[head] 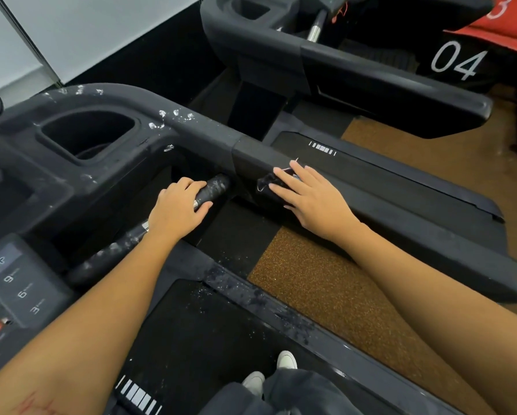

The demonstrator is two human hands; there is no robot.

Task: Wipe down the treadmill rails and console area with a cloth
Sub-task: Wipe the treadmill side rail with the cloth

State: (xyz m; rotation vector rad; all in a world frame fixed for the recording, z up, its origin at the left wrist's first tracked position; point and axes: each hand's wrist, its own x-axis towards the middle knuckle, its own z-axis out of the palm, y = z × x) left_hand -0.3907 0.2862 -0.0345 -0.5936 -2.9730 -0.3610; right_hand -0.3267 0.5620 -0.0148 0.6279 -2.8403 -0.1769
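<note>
I stand on a black treadmill. Its right side rail point(401, 211) runs from the console toward the lower right. My right hand point(308, 196) lies flat on the rail's inner face and presses a small dark cloth point(267, 183) against it; most of the cloth is hidden under my fingers. My left hand point(178, 208) is wrapped around the short inner handlebar point(217, 187), which is speckled with white marks. The console point(20, 283) with number buttons sits at the lower left. White smudges dot the console's curved top point(173, 118) beside a cup holder point(86, 136).
A second treadmill point(356, 64) marked 04 stands to the right, across a strip of brown and black floor point(317, 283). The belt point(197, 336) and the dusty foot rail point(266, 301) lie below me, with my white shoes point(269, 372) on the belt. A pale wall point(71, 31) is behind.
</note>
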